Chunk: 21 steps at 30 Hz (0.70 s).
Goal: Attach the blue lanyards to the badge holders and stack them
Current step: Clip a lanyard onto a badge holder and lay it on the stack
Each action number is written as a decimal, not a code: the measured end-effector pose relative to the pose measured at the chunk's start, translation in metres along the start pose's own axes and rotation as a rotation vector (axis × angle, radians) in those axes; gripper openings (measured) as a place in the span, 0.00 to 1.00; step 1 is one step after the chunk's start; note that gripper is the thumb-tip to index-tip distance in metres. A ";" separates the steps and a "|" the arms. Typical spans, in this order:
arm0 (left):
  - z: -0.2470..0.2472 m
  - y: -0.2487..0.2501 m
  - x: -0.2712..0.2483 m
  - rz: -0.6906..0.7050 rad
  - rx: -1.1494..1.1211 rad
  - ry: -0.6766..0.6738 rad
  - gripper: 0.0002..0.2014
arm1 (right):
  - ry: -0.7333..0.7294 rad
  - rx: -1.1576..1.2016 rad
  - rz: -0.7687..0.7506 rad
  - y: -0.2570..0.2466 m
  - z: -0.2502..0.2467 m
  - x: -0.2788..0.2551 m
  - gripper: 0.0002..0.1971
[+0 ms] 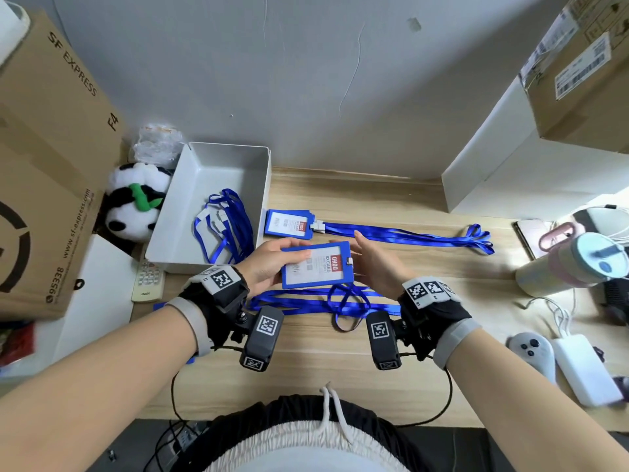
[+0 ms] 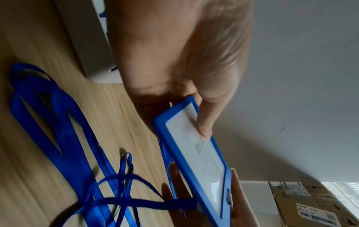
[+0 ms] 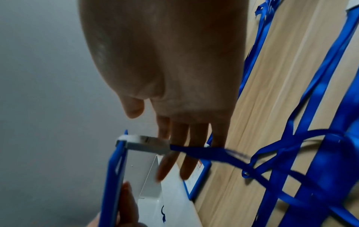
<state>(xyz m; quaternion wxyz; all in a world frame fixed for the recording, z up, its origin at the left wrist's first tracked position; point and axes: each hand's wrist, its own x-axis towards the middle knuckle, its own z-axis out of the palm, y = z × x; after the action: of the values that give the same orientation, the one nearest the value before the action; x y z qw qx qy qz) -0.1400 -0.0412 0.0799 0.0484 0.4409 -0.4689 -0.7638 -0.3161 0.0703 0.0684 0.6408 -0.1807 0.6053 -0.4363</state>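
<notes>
My left hand (image 1: 272, 264) grips a blue badge holder (image 1: 316, 265) just above the table, thumb (image 2: 204, 122) pressed on its clear face (image 2: 200, 153). A white clip (image 3: 143, 143) on its right end joins it to a blue lanyard (image 1: 323, 301) that trails in loops over the desk toward me. My right hand (image 1: 372, 264) is held by that clip end with its fingers (image 3: 184, 145) straight behind the strap, gripping nothing. Farther back lies a stack of badge holders (image 1: 289, 223), their lanyards (image 1: 425, 235) stretched out to the right.
A white tray (image 1: 190, 172) at back left holds several loose lanyards (image 1: 224, 219). A cardboard box (image 1: 51, 165), a panda plush (image 1: 132, 206) and a remote (image 1: 148, 281) sit left. A bottle (image 1: 561, 267), a controller (image 1: 532, 349) and a white charger (image 1: 582, 369) stand right.
</notes>
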 end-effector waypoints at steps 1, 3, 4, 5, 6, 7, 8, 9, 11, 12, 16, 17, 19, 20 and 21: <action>0.000 0.000 0.000 0.000 -0.002 0.004 0.07 | -0.046 -0.019 0.015 -0.002 0.002 -0.001 0.24; -0.001 0.000 0.001 0.004 -0.013 0.029 0.06 | -0.081 -0.047 0.010 -0.004 0.005 -0.001 0.23; -0.003 -0.001 0.002 0.009 -0.021 0.046 0.06 | -0.058 -0.045 -0.004 -0.005 0.005 -0.001 0.22; -0.005 -0.001 0.002 0.014 -0.029 0.068 0.05 | -0.018 -0.029 -0.030 -0.005 0.003 -0.001 0.21; -0.008 -0.002 0.002 0.020 -0.040 0.094 0.05 | 0.023 -0.007 -0.059 -0.005 -0.001 -0.001 0.19; -0.010 -0.002 0.001 0.025 -0.042 0.117 0.05 | 0.057 0.008 -0.087 -0.004 -0.005 -0.001 0.16; -0.013 -0.003 0.000 0.028 -0.034 0.130 0.06 | 0.071 0.013 -0.109 -0.003 -0.008 -0.003 0.13; -0.015 -0.004 -0.001 0.028 -0.011 0.132 0.06 | 0.081 0.010 -0.125 -0.003 -0.010 -0.004 0.10; -0.016 -0.005 -0.003 0.021 0.059 0.118 0.08 | 0.102 -0.020 -0.139 -0.002 -0.012 -0.006 0.07; -0.014 -0.005 -0.004 0.018 0.113 0.109 0.09 | 0.117 -0.043 -0.149 -0.001 -0.012 -0.006 0.07; -0.001 -0.003 -0.004 0.041 0.399 0.044 0.15 | 0.153 -0.171 -0.198 -0.001 -0.006 -0.003 0.06; 0.004 -0.002 -0.004 0.054 0.428 0.014 0.16 | 0.144 -0.206 -0.215 -0.002 -0.003 -0.003 0.06; 0.013 -0.001 -0.003 0.067 0.455 -0.035 0.14 | 0.121 -0.267 -0.242 -0.004 0.003 -0.004 0.06; 0.017 -0.001 -0.003 0.071 0.470 -0.048 0.12 | 0.114 -0.292 -0.253 -0.005 0.006 -0.004 0.05; 0.020 -0.001 -0.003 0.078 0.484 -0.057 0.10 | 0.110 -0.313 -0.266 -0.005 0.009 -0.004 0.05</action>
<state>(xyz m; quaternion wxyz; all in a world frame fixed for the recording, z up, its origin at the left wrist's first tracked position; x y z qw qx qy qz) -0.1523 -0.0260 0.0843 -0.0424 0.3994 -0.6561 -0.6389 -0.3088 0.0679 0.0769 0.5077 -0.3320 0.6706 -0.4269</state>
